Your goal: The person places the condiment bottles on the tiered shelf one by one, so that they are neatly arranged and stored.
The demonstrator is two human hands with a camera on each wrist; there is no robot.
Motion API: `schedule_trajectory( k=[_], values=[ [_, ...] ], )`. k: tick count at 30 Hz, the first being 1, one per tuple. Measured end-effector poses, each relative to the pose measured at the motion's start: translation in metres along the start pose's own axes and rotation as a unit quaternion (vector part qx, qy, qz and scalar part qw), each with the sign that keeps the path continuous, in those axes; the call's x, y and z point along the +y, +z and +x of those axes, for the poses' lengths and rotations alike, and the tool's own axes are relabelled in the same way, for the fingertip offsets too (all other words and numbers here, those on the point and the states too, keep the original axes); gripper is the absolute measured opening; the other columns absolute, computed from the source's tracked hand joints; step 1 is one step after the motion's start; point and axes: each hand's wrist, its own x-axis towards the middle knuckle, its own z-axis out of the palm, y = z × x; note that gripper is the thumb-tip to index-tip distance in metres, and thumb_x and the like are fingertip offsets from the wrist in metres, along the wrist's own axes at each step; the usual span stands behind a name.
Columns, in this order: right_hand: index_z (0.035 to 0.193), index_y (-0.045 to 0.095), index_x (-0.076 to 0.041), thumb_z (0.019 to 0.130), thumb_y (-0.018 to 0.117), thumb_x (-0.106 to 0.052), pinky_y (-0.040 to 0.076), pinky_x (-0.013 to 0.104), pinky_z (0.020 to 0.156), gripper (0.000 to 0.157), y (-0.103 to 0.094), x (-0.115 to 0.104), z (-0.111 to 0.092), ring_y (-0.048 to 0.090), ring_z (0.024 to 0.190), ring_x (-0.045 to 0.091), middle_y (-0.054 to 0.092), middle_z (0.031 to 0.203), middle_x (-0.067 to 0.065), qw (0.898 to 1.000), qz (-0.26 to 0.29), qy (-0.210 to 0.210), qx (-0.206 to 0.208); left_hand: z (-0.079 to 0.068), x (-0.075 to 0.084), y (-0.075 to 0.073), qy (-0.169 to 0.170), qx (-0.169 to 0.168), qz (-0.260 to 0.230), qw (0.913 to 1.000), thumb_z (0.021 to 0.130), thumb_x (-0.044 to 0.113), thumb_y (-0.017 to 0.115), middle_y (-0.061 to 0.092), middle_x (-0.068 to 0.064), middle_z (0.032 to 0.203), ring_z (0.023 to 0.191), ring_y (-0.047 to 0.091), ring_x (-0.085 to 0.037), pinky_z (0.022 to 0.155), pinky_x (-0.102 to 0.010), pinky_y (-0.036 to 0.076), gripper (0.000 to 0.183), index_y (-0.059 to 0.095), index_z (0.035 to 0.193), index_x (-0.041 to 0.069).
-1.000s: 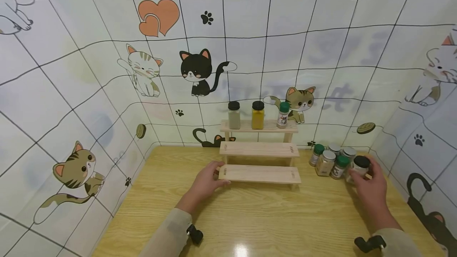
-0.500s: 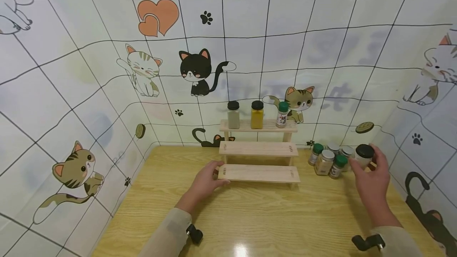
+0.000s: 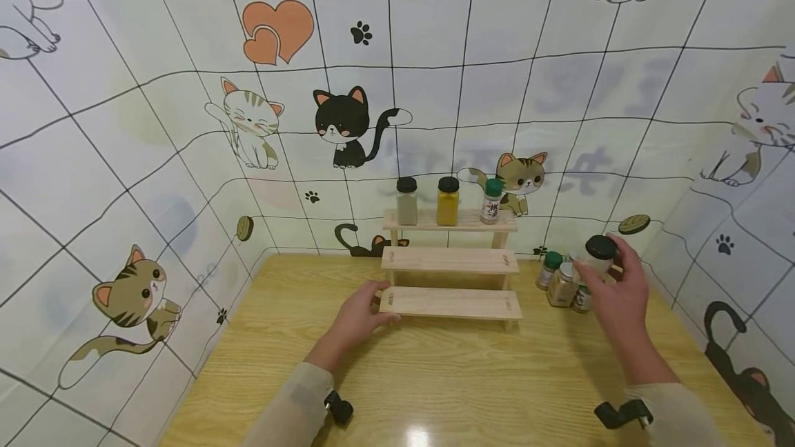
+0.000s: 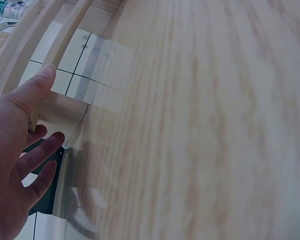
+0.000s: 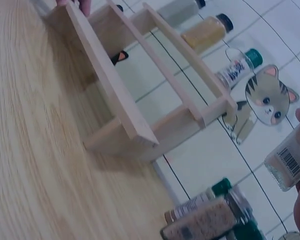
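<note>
My right hand holds a spice jar with a black lid, raised above a cluster of jars on the table. In the right wrist view this glass jar shows a barcode label. My left hand grips the left end of the bottom step of a three-step wooden rack, thumb at the front edge. In the left wrist view, the thumb of the left hand lies against the step's end. On the top step stand a pale jar, a yellow spice jar and a green-capped shaker.
Right of the rack stand a green-capped shaker, a silver-lidded jar and another small jar, partly behind the right hand. A cat-print wall covering rises behind and beside the wood-grain table.
My right hand has lifted the black-lidded jar from the right side of the cluster and carried it up and left over the other jars. The left hand stays at the rack.
</note>
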Motion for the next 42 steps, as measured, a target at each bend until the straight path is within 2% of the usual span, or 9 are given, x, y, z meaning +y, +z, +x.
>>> schedule_trajectory(
  k=[6,12,17,23,27,30,35,42],
  values=[
    [0.166,0.052,-0.028,0.1,0.085,-0.01,0.049,0.011,0.08,0.076,0.023,-0.016,-0.002,0.059,0.106,0.003,0.055,0.127,-0.017,0.999,0.003,-0.011,-0.053,0.001,-0.003,0.001,0.0,-0.001,0.006,1.0,0.094,0.043,0.091,0.063,-0.004,0.147,0.118,0.069,-0.025,0.094,-0.047,0.06,0.079,0.057,0.158,0.012],
    [0.167,0.049,-0.022,0.101,0.084,-0.011,0.051,0.014,0.077,0.075,0.051,-0.03,-0.004,0.059,0.109,0.005,0.056,0.135,-0.01,0.994,0.035,-0.042,-0.095,0.0,-0.002,0.0,-0.001,0.001,0.01,1.0,0.093,0.041,0.092,0.062,-0.004,0.15,0.118,0.07,-0.025,0.095,-0.047,0.059,0.078,0.058,0.158,0.013],
    [0.164,0.052,-0.023,0.101,0.085,-0.017,0.052,0.02,0.072,0.071,0.078,-0.043,-0.006,0.059,0.104,0.016,0.059,0.134,0.0,0.99,0.061,-0.049,-0.117,-0.002,-0.001,-0.002,0.001,0.003,0.009,1.0,0.093,0.038,0.093,0.063,-0.004,0.148,0.117,0.07,-0.026,0.095,-0.047,0.06,0.077,0.058,0.157,0.011],
    [0.162,0.052,-0.027,0.1,0.087,-0.025,0.052,0.025,0.075,0.071,0.105,-0.056,-0.009,0.058,0.112,0.023,0.061,0.137,0.007,0.986,0.072,-0.038,-0.143,-0.003,0.0,-0.002,0.001,0.004,0.009,1.0,0.094,0.038,0.092,0.062,-0.005,0.149,0.117,0.07,-0.026,0.096,-0.047,0.06,0.077,0.058,0.157,0.011],
    [0.161,0.053,-0.028,0.099,0.088,-0.027,0.052,0.028,0.083,0.07,0.121,-0.06,-0.012,0.058,0.116,0.024,0.062,0.136,0.007,0.983,0.081,-0.027,-0.163,-0.003,0.0,-0.002,0.007,0.004,0.013,0.9999,0.094,0.039,0.092,0.063,-0.006,0.148,0.116,0.071,-0.027,0.094,-0.047,0.06,0.077,0.058,0.156,0.009],
    [0.16,0.055,-0.025,0.099,0.089,-0.026,0.05,0.028,0.089,0.07,0.132,-0.062,-0.013,0.058,0.116,0.024,0.063,0.135,0.007,0.98,0.093,-0.032,-0.172,-0.003,0.001,-0.003,0.004,0.001,0.012,0.9999,0.094,0.039,0.092,0.063,-0.006,0.148,0.117,0.07,-0.026,0.094,-0.047,0.06,0.077,0.058,0.156,0.01],
    [0.159,0.055,-0.021,0.097,0.091,-0.027,0.053,0.027,0.084,0.072,0.153,-0.068,-0.014,0.06,0.111,0.026,0.063,0.134,0.008,0.975,0.105,-0.04,-0.189,-0.003,0.002,-0.002,0.004,0.001,0.005,1.0,0.094,0.04,0.092,0.062,-0.006,0.149,0.118,0.07,-0.027,0.094,-0.047,0.06,0.077,0.058,0.157,0.01],
    [0.155,0.057,-0.017,0.094,0.093,-0.019,0.05,0.039,0.095,0.07,0.18,-0.077,-0.012,0.06,0.116,0.028,0.064,0.132,0.014,0.968,0.124,-0.051,-0.211,-0.001,0.001,0.0,0.009,0.005,0.001,0.9999,0.093,0.038,0.093,0.064,-0.005,0.146,0.116,0.071,-0.026,0.094,-0.047,0.061,0.077,0.059,0.156,0.01]
  ],
)
